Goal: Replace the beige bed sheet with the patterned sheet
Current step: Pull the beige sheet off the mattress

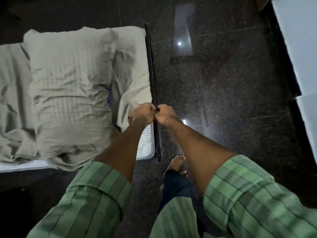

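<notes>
At the bed's right edge, both hands meet, knuckles touching, over the dark frame rail (153, 69). The left hand (143, 112) has its fingers curled into the beige sheet (130, 93), gripping a bunched fold where the fabric is pulled up off the mattress. The right hand (165, 114) is also fisted, just beside the left and above the rail; whether it clamps sheet fabric or nothing cannot be told, as the fingers hide the contents.

The sheet is soft woven cloth with a faint tonal stripe, heavily creased, covering most of the bed surface. Near the hands its corner is peeled back, exposing the mattress (145, 143): white ticking with thin dark stripes and a corded, rounded edge. A second strip of the same ticking shows along the near edge at left.

A pillow (68, 79), rectangular, plump and wrinkled, lies on the sheet in a matching beige striped case.

The rail is a narrow, straight, dark bar running along the mattress side. The floor (231, 83) is dark speckled polished stone with glossy light reflections and thin joint lines.

Both forearms emerge from rolled green striped sleeves (248, 194). A bare foot (177, 163) stands on the floor beside the rail's end.
</notes>
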A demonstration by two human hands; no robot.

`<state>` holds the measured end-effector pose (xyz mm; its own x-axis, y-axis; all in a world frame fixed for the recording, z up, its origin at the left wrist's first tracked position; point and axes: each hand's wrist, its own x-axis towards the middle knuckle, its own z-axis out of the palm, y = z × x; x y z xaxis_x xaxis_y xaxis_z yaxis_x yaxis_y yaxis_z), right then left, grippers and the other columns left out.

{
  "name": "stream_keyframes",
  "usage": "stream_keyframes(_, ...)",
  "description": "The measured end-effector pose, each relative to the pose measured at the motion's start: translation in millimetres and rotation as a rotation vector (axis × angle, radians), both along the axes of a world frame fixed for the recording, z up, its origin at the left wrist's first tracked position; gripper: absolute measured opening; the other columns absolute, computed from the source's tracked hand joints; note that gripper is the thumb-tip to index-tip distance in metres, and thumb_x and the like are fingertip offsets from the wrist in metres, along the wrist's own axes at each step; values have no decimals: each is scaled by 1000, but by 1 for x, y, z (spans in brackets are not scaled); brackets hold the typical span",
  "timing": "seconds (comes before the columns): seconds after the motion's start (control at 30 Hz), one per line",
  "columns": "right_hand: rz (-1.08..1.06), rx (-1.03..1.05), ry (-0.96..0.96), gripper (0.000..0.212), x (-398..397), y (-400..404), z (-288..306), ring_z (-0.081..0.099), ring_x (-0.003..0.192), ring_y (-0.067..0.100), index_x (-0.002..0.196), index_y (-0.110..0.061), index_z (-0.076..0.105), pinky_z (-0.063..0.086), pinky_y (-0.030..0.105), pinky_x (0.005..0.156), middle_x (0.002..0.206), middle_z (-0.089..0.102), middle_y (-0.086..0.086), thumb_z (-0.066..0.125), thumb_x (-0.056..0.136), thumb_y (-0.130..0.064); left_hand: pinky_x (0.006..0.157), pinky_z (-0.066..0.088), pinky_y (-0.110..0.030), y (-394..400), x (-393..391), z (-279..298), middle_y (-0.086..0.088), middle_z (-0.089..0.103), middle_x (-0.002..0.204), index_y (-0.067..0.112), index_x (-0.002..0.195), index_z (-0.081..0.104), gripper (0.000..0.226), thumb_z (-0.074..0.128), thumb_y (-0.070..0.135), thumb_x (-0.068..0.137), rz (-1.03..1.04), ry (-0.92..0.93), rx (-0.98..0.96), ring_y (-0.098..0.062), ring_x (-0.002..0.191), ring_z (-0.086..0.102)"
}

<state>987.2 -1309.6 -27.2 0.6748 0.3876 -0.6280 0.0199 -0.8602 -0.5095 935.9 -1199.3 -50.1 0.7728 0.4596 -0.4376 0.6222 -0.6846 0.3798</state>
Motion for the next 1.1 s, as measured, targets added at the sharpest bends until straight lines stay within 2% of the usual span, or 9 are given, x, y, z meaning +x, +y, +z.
stream_keyframes(0.2, 140, -41, -12, 17, 75, 12, 16, 66, 107, 34, 99, -20, 71, 51, 34, 81, 113, 70, 14, 56, 94, -27, 91, 55, -39, -3, 56, 2, -3, 74, 108, 31, 101, 74, 22, 56, 25, 92, 180, -24, -87, -27, 104, 67)
stream_keyframes(0.27, 175, -42, -18, 16, 107, 21, 25, 67, 106, 34, 96, -20, 71, 52, 35, 83, 111, 71, 14, 57, 94, -27, 90, 56, -40, 1, 82, 6, -2, 74, 105, 33, 101, 74, 21, 56, 29, 91, 262, -30, -122, -26, 101, 68)
stream_keyframes(0.37, 204, -44, -14, 17, 153, 34, 32, 67, 104, 35, 96, -19, 71, 52, 37, 82, 109, 71, 15, 56, 93, -24, 85, 59, -39, 14, 126, 0, 4, 75, 96, 40, 88, 71, 18, 54, 35, 86, 366, -26, -181, -22, 92, 70)
stream_keyframes(0.53, 286, -52, 41, 23, 238, 69, 43, 66, 107, 37, 105, -15, 71, 54, 38, 86, 113, 70, 17, 55, 90, -19, 84, 58, -33, 51, 212, 13, 7, 76, 95, 32, 89, 75, 18, 58, 29, 92, 529, -42, -210, -18, 91, 71)
stream_keyframes(0.73, 399, -57, 12, 23, 345, 134, 55, 65, 110, 38, 106, -16, 72, 55, 40, 88, 113, 70, 17, 55, 91, -22, 80, 55, -30, 96, 312, 27, 1, 76, 94, 31, 81, 68, 20, 58, 22, 97, 685, -83, -221, -20, 91, 70)
stream_keyframes(0.9, 561, -45, -37, 24, 431, 194, 66, 64, 113, 37, 108, -16, 71, 53, 38, 86, 119, 68, 16, 56, 97, -30, 86, 51, -30, 137, 383, 39, -10, 76, 105, 20, 101, 77, 18, 59, 17, 95, 860, -151, -221, -26, 104, 69)
stream_keyframes(1.1, 813, -76, -64, 33, 506, 269, 64, 64, 117, 37, 116, -15, 72, 54, 40, 93, 125, 67, 17, 56, 95, -35, 88, 50, -30, 181, 444, 39, -9, 76, 111, 20, 107, 78, 23, 61, 18, 92, 1126, -221, -210, -26, 109, 68)
